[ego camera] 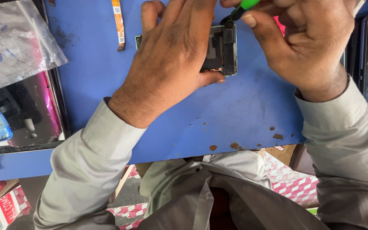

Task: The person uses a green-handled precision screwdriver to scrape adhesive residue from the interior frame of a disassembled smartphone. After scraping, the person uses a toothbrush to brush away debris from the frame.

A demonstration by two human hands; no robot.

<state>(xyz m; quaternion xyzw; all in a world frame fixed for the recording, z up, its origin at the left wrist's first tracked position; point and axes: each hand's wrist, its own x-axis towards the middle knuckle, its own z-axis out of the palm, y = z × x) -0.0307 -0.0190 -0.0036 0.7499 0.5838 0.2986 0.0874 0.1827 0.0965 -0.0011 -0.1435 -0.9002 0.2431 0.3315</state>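
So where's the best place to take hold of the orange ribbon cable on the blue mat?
Probably by its lower end, pinching the two long edges. The ribbon cable lies flat and thin on the mat, running up out of frame, so only that end is free. Come from the left: the left hand crowds the right side.
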